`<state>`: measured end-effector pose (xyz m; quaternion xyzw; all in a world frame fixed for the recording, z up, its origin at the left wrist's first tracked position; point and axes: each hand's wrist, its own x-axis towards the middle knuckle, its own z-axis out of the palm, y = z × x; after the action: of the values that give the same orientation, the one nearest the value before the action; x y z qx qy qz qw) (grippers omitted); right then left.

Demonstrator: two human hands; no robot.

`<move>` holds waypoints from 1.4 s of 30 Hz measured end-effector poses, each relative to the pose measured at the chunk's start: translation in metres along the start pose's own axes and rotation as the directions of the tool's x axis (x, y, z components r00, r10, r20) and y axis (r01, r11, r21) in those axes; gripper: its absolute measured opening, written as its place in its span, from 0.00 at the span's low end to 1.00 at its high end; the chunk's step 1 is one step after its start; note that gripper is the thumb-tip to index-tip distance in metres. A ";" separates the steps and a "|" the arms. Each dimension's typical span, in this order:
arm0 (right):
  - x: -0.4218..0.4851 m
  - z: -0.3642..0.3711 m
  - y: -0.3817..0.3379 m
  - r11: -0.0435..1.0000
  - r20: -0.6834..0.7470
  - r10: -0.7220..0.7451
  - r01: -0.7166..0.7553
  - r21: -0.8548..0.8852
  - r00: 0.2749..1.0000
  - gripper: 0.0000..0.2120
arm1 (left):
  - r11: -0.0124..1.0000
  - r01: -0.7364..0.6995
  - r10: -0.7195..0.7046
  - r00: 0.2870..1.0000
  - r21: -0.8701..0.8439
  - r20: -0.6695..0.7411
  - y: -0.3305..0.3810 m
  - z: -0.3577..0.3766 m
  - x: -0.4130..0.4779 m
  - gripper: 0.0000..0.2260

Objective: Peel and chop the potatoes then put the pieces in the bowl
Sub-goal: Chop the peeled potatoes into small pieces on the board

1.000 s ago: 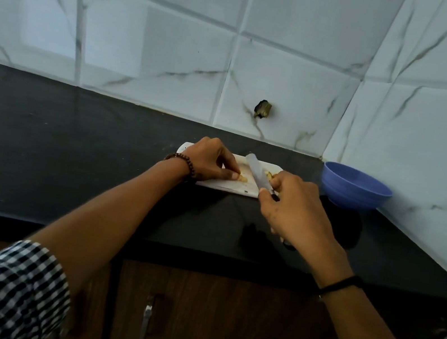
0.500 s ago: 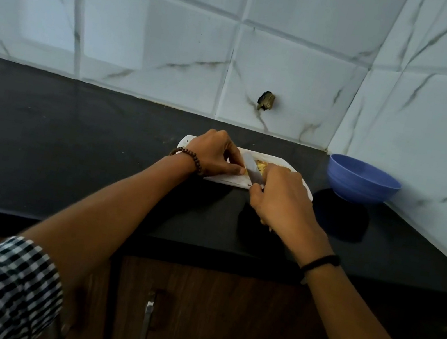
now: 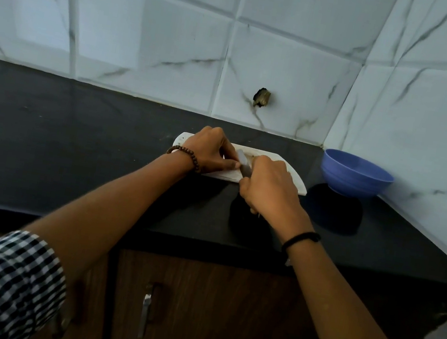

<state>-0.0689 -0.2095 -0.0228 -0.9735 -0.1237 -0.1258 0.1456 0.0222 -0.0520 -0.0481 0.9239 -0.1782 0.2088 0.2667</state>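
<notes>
Two hands at work over the board (image 3: 298, 183), head view only. Left hand (image 3: 210, 149) sits on the board's left half with fingers curled down and the thumb stretched toward the blade. It appears to pin the potato (image 3: 251, 156), though only a dull brownish sliver shows past the knuckles, and the grip itself is hidden. Right hand (image 3: 267, 190) is wrapped tight round the knife (image 3: 242, 163). The handle is buried in the fist and a short stretch of pale blade shows between the hands. A second ago the blade stood raised and tilted, clear of the board, with yellow potato plain at the left fingertips. Half a second ago it had dropped low. Now it lies lower still, and the right hand has slid forward over the board's near edge, covering most of the potato. The hands are closer together than before, nearly touching at the blade. Left hand has hardly shifted. Bowl (image 3: 357, 177) stands on the counter (image 3: 71, 150) in the corner, right of the board and apart from it, same place as earlier. Bead bracelet (image 3: 187, 155) on the left wrist, dark band (image 3: 300, 239) on the right.
</notes>
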 end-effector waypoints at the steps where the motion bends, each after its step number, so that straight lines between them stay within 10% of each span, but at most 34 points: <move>1: 0.000 0.000 -0.001 1.000 0.001 0.000 0.000 -0.009 1.000 0.11 | 1.000 0.004 -0.004 1.000 -0.002 -0.001 0.000 0.000 0.000 0.06; 25: -0.013 -0.006 0.018 0.997 -0.053 0.025 -0.021 0.073 0.998 0.10 | 0.984 0.143 -0.149 0.987 -0.106 -0.052 -0.016 -0.008 0.006 0.02; 31: -0.010 -0.009 0.023 0.997 0.053 0.014 -0.018 0.076 0.998 0.08 | 0.969 0.187 -0.142 0.957 0.163 -0.252 -0.020 -0.007 0.005 0.09; 42: -0.009 -0.015 0.047 0.991 -0.020 0.073 -0.070 0.111 0.997 0.10 | 0.865 -0.015 -0.015 0.998 0.501 0.056 -0.008 0.014 0.023 0.17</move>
<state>-0.0673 -0.2592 -0.0236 -0.9662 -0.0936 -0.1250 0.2051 0.0495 -0.0587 -0.0510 0.9670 -0.1255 0.2212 0.0126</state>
